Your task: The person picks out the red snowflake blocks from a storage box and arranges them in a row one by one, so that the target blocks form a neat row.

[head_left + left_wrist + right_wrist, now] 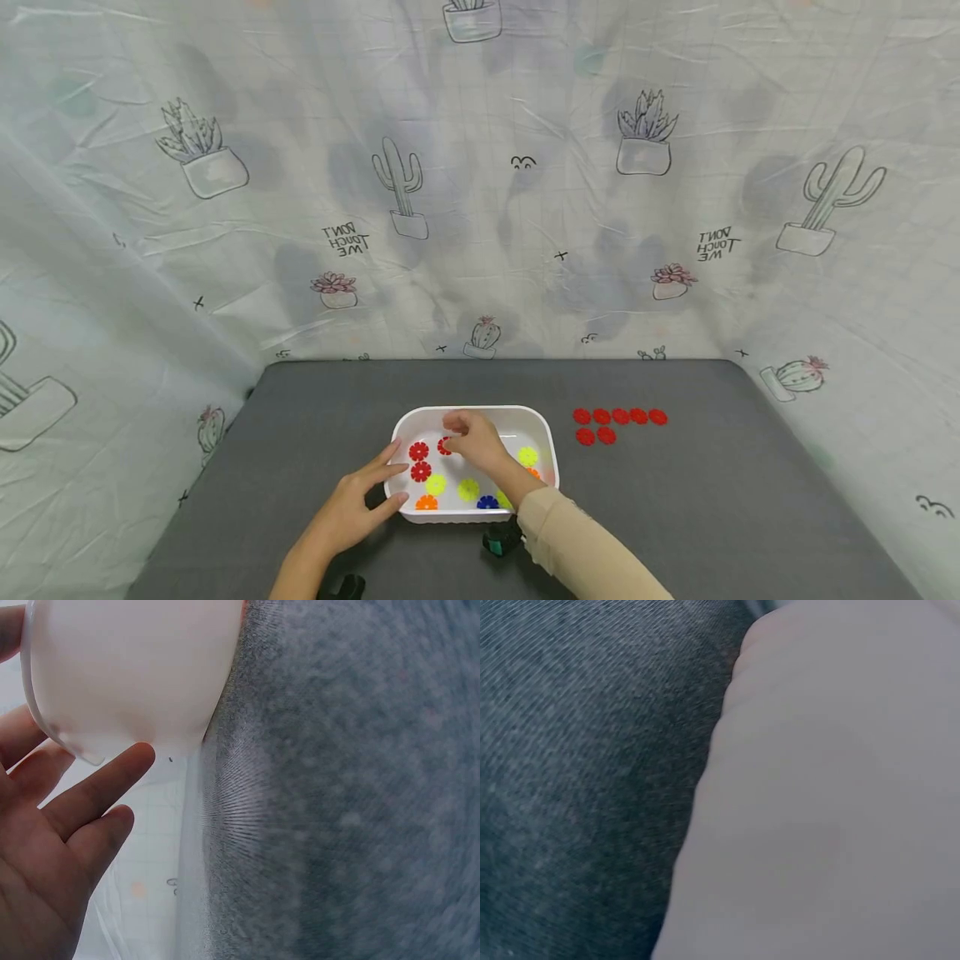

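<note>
A white plastic tray (480, 516) stands on the grey table with notched plastic discs inside in red, yellow, orange and blue. My left hand (352, 504) rests at the tray's left end, its fingers fairly straight. The left wrist view shows some fingers of that hand (45, 855) passing behind the tray's rim (34, 690) and two outside it. Reaching into the tray, my right hand (476, 442) pinches a red disc (442, 447), partly hidden by the fingers. Two more red discs (419, 461) lie close to its left. In the right wrist view, a pale surface (817, 787) hides the right hand.
Right of the tray, several red discs (620, 416) lie on the table in two rows, the back one longer. Yellow discs (468, 489), an orange disc (427, 502) and a blue disc (487, 502) lie in the tray. A patterned curtain (480, 208) surrounds the table.
</note>
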`<control>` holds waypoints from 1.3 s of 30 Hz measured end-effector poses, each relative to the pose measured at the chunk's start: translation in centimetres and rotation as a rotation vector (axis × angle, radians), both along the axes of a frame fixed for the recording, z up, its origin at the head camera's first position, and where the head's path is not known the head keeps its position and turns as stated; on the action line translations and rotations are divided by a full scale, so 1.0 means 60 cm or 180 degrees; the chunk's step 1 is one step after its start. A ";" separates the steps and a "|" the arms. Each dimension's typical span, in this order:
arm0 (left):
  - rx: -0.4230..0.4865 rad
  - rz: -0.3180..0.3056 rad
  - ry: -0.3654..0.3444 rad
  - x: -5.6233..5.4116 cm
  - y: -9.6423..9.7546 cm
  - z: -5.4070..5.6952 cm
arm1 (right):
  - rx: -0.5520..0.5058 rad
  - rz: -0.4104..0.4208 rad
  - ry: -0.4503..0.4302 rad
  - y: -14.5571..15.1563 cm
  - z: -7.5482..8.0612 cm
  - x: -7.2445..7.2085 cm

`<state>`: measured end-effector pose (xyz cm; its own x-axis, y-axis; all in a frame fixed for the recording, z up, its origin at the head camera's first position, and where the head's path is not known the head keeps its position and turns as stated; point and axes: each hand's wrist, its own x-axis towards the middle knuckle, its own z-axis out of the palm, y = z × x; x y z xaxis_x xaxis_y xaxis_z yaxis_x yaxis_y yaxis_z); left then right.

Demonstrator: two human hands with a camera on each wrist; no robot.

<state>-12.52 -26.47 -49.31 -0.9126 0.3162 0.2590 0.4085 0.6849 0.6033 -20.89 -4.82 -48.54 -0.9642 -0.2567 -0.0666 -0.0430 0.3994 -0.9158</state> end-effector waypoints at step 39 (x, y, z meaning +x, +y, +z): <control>0.0014 0.0071 -0.0131 0.001 0.004 -0.001 | 0.1442 0.0387 0.0567 -0.010 -0.025 0.012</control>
<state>-12.44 -26.23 -49.34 -0.9293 0.2947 0.2226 0.3681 0.6908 0.6224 -20.15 -5.45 -50.03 -0.9356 -0.3513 -0.0345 -0.2539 0.7375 -0.6258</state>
